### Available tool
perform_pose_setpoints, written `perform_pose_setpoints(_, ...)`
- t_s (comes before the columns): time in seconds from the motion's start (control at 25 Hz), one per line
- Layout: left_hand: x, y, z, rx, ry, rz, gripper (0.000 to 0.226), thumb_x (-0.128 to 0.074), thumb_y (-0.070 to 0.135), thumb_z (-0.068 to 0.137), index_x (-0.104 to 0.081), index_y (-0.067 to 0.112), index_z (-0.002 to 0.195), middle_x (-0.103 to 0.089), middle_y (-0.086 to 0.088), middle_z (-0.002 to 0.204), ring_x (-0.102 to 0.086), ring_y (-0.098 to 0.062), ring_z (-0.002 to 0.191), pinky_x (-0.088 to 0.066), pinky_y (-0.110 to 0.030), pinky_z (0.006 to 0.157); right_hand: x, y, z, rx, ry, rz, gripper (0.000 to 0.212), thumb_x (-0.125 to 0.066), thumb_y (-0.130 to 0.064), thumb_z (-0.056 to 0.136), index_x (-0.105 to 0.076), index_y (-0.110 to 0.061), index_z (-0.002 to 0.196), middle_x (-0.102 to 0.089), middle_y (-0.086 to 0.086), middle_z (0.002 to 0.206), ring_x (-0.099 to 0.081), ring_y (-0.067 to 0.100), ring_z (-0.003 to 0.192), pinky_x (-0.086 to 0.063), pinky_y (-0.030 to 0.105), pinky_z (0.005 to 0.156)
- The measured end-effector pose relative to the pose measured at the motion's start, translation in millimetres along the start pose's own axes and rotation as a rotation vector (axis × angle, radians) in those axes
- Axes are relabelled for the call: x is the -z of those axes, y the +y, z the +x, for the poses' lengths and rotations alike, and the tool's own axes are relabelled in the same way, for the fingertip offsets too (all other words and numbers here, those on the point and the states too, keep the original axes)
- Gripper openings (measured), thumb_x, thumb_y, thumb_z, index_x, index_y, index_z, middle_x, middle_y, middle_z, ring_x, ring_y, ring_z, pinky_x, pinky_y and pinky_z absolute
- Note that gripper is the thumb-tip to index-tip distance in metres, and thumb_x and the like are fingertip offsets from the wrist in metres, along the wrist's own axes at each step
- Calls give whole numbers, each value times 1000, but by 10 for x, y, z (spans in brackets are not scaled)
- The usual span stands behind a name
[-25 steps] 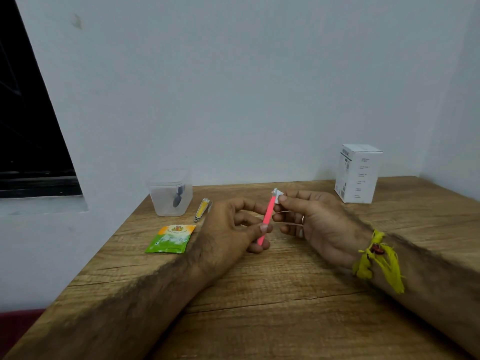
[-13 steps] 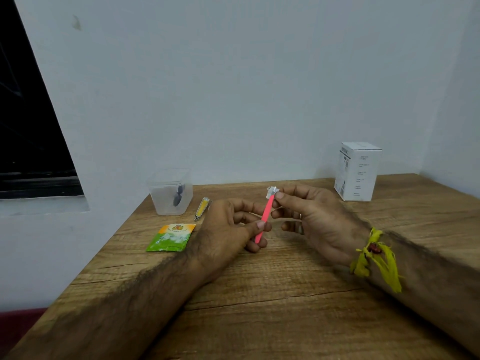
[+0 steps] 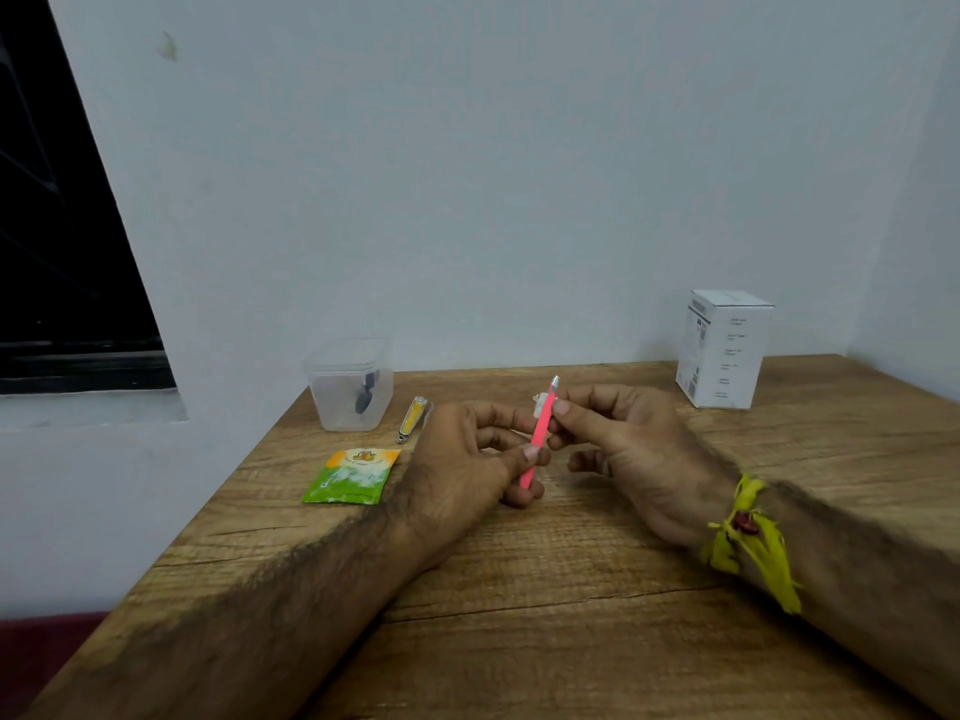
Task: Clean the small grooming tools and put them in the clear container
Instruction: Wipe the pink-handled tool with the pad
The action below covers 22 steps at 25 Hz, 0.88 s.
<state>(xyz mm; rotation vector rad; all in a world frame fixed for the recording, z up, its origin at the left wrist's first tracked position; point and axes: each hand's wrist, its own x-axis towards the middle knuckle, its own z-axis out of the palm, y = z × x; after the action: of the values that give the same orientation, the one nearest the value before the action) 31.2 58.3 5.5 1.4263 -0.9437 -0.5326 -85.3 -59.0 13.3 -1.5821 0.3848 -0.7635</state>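
Nearest us, both forearms lie on the wooden table (image 3: 519, 641); the right wrist carries a yellow thread band (image 3: 748, 543).

Our left hand (image 3: 467, 459) grips the pink tool (image 3: 540, 433) low on its shaft, thumb and curled fingers clamped round it. The tool is thin, bright pink, stick-like, tilted slightly right, lifted off the table between the hands, with a small silver metal tip showing at the top.

Our right hand (image 3: 623, 439) pinches a small white wipe piece (image 3: 543, 402) against the tool's upper part, thumb and forefinger pressed together on it, other fingers loosely curled.

Left of the hands a green and orange sachet (image 3: 353, 475) lies flat. Beyond it, a yellow-faced nail clipper (image 3: 413, 419) lies just beside the clear container (image 3: 349, 387), which stands at the wall with a dark tool (image 3: 365, 394) inside, type unclear. Far right, a white box (image 3: 724, 350) stands upright near the wall.
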Motion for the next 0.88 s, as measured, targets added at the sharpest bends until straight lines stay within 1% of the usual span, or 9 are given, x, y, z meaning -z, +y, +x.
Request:
perform_pose_setpoints(0.16,1,-9,16,-6,4,7,14,-69,-4,90,-70,7,100,-77,-13,84,-72,-29,66,-57,-25,53,1,5,31,-56,49,68,14,-66,-16,93,-77,-10,98,-72,6,79,-64,12,75,-48,26,60)
perform_pose_setpoints(0.36,10,-19,3,-10,-6,15,16,-71,-4,89,-71,7,100,-77,-12,86,-73,-28,69,-62,-33,63,-50,6,12,-120,48,173,16,-64,-14,94,-74,-4,102,-70,10,85,-65,12,71,-48,24,57)
perform_pose_setpoints(0.48,17,-14,13,-6,-7,20,16,-70,-4,89,-71,8,100,-77,-13,85,-73,-28,68,-62,-32,63,-15,-45,35,-179,69,279,12,-63,-12,94,-73,-5,97,-69,6,85,-65,12,73,-49,25,59)
perform_pose_setpoints(0.64,19,-8,1,-7,-2,37,16,-71,-3,89,-71,8,100,-77,-11,85,-74,-27,68,-62,-31,62,-37,-25,15,-142,50,194,10,-64,-12,94,-73,-7,93,-68,6,81,-64,12,71,-50,25,56)
perform_pose_setpoints(0.8,19,1,10,-1,4,46,16,-70,-3,89,-70,7,101,-77,-13,85,-74,-29,68,-62,-32,62,-23,-43,30,-130,75,203,17,-66,-16,93,-73,-4,103,-69,7,84,-64,11,74,-50,25,60)
perform_pose_setpoints(0.88,14,-1,8,-2,5,49,16,-70,-3,89,-70,7,102,-77,-13,85,-74,-29,68,-62,-32,61,-20,-42,24,-131,53,183,15,-65,-15,94,-74,-6,101,-70,8,86,-64,11,74,-49,25,59)
